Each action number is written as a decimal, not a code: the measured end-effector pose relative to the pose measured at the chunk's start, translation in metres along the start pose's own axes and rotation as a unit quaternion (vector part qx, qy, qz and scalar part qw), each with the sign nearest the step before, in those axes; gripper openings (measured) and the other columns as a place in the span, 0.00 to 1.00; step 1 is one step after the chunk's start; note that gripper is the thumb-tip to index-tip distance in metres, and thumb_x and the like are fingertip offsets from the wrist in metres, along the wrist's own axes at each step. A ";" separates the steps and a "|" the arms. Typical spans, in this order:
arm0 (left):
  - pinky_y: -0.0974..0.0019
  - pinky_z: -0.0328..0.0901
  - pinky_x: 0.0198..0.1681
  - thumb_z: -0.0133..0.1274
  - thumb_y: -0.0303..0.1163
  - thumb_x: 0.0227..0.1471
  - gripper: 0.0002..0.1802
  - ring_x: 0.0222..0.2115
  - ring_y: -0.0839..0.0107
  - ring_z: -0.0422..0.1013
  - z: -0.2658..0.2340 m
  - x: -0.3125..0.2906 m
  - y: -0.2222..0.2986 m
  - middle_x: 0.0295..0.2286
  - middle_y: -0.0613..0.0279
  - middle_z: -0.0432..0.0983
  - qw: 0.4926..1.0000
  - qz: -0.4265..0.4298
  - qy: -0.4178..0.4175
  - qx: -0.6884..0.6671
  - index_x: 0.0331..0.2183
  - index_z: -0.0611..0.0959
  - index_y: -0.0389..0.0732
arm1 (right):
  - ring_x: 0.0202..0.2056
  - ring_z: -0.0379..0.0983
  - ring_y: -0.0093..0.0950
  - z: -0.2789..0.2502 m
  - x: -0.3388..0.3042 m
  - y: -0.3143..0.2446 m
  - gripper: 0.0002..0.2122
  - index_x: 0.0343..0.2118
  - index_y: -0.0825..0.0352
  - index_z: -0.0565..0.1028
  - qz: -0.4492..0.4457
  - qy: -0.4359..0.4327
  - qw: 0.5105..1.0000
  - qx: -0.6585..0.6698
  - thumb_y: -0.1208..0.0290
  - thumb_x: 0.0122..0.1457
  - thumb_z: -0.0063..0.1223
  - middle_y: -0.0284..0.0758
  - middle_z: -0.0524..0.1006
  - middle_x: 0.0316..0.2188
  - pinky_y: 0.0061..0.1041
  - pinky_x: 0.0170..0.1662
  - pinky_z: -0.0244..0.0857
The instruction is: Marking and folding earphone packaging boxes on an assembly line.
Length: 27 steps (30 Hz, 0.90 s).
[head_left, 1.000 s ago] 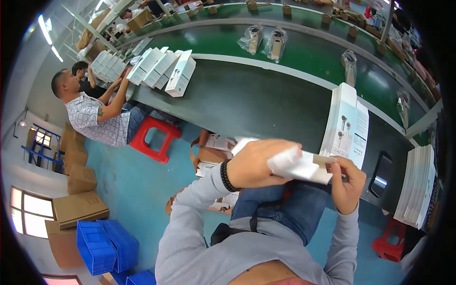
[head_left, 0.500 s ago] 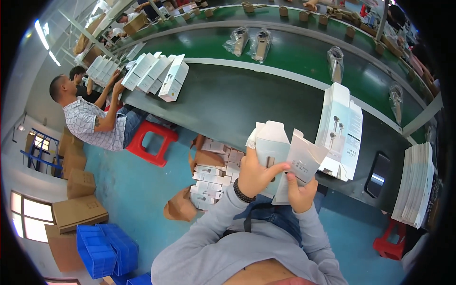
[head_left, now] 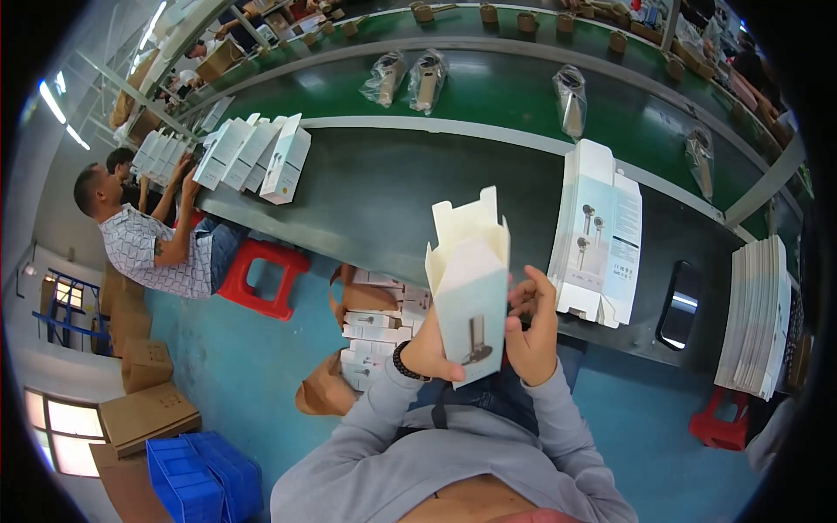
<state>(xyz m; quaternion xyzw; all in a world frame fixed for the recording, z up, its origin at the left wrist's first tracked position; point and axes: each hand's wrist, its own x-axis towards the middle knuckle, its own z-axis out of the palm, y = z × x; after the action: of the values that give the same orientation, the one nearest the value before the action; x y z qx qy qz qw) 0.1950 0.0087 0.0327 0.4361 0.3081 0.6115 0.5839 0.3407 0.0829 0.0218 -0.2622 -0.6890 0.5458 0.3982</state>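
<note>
A white and pale-blue cardboard box (head_left: 471, 301) with a picture of a dark device on its front stands upright before my body. Its top flaps are up and spread apart. Wrapped round the lower left side is my left hand (head_left: 427, 349), with the thumb across the front and most fingers hidden behind. Just right of the box is my right hand (head_left: 534, 336), its fingers apart and bent, holding nothing. Beyond it, a stack of flattened boxes (head_left: 597, 235) lies on the dark worktable (head_left: 384, 200).
A black phone (head_left: 677, 307) and another pile of flat boxes (head_left: 751, 318) lie to the right. Finished-looking boxes (head_left: 286, 161) stand at the left, near a seated co-worker (head_left: 161, 231). Bagged devices (head_left: 427, 83) rest on the green conveyor (head_left: 497, 91). An open carton of boxes (head_left: 370, 336) sits below the table.
The box has gone from partly folded to a squared, four-sided shape, turned upright. My right hand has let go of it and opened; my left hand has kept its hold lower down.
</note>
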 end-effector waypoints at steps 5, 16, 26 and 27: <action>0.61 0.49 0.55 0.73 0.41 0.20 0.68 0.54 0.65 0.52 0.000 -0.006 -0.001 0.53 0.54 0.53 0.989 0.036 0.104 0.095 0.57 0.46 0.36 | 0.53 0.58 0.34 0.001 -0.002 -0.005 0.40 0.56 0.73 0.48 -0.055 -0.010 0.976 0.210 0.42 0.52 0.42 0.45 0.60 0.51 0.31 0.54 0.51; 0.52 0.38 0.58 0.42 0.66 0.44 0.57 0.59 0.48 0.37 0.002 0.009 0.003 0.58 0.40 0.34 0.833 0.222 0.115 0.493 0.58 0.38 0.37 | 0.54 0.56 0.33 0.014 0.007 -0.001 0.48 0.60 0.69 0.39 -0.022 0.013 0.981 0.193 0.73 0.41 0.64 0.43 0.56 0.55 0.31 0.54 0.52; 0.52 0.44 0.57 0.55 0.58 0.40 0.60 0.57 0.48 0.44 0.014 0.021 0.011 0.57 0.42 0.41 0.893 0.309 0.172 0.280 0.58 0.33 0.48 | 0.54 0.58 0.33 0.004 -0.007 0.004 0.47 0.59 0.69 0.44 -0.011 0.003 0.990 0.141 0.70 0.39 0.66 0.42 0.59 0.54 0.30 0.55 0.50; 0.52 0.46 0.56 0.56 0.57 0.40 0.61 0.57 0.48 0.46 0.017 0.017 0.013 0.56 0.41 0.43 0.908 0.260 0.144 0.296 0.58 0.32 0.46 | 0.54 0.58 0.33 0.003 -0.011 0.006 0.47 0.59 0.69 0.44 -0.012 0.012 0.990 0.141 0.70 0.39 0.66 0.42 0.59 0.54 0.30 0.55 0.50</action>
<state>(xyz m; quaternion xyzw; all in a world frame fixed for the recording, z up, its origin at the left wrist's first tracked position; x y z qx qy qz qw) 0.2054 0.0218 0.0542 0.5606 0.4310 0.6788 0.1979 0.3435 0.0739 0.0133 -0.2011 -0.6034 0.6296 0.4461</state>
